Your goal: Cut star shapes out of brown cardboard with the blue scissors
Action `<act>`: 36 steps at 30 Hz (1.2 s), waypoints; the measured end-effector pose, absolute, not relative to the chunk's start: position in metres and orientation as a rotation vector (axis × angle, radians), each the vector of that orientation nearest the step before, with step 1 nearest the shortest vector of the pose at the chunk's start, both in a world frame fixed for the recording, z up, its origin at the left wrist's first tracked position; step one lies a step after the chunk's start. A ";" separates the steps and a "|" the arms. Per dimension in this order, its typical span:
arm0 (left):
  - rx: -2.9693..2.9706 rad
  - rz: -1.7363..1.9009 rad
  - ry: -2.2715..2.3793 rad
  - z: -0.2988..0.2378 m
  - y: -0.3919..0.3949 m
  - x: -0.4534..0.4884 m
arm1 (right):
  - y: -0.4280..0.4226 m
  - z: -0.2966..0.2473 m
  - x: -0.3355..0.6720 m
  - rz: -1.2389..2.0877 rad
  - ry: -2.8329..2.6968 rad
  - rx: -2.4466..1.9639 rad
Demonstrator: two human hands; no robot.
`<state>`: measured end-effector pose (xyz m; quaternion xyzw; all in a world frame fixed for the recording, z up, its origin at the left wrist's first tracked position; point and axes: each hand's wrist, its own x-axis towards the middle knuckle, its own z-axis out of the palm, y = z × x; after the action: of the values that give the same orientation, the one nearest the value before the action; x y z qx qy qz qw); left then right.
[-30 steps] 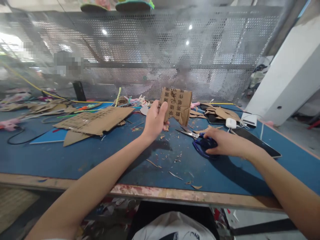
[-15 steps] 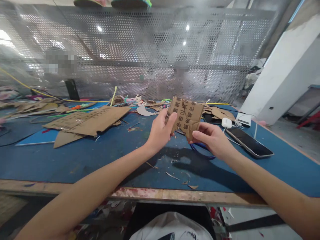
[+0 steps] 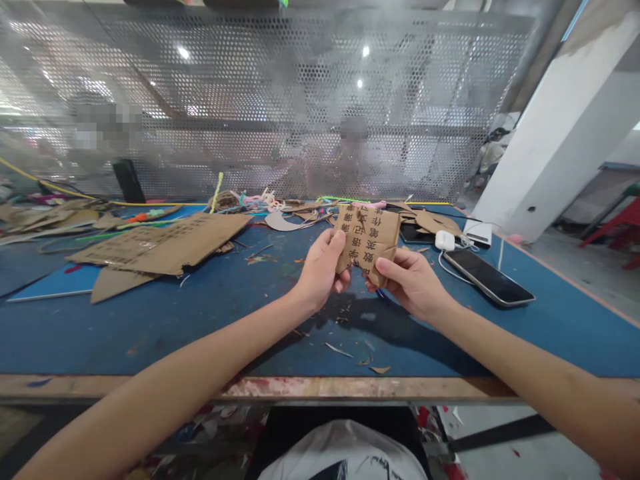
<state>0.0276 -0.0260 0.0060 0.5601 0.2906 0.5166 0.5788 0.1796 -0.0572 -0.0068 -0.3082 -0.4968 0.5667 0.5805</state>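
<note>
Between my two hands, above the table, is a small brown piece of cardboard (image 3: 367, 237) printed with dark characters. My left hand (image 3: 324, 268) grips its left edge, thumb on the near face. At the lower right corner my right hand (image 3: 407, 275) pinches it between thumb and fingers. The bottom edge looks torn or uneven. Part of a blue ring-like thing (image 3: 383, 293) shows beneath, mostly hidden by my right hand.
Larger cardboard sheets (image 3: 165, 247) lie left on the blue table (image 3: 150, 333). A phone (image 3: 490, 278), a white charger (image 3: 445, 241) and cables are at right. A perforated metal screen (image 3: 250, 100) stands behind. Scraps (image 3: 380, 369) litter the near tabletop.
The cardboard piece has tilted and turned more upright, and my hands have come closer together. My right hand has shifted left along with it. The whole view has moved slightly.
</note>
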 end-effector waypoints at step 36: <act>1.263 1.832 0.537 0.030 -0.003 0.007 | -0.066 0.002 0.230 1.442 -2.007 -0.883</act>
<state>0.0065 -0.0030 0.0298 0.5024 0.2136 0.7287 0.4135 0.2302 -0.0661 0.0017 -0.3252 -0.7392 0.5314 0.2559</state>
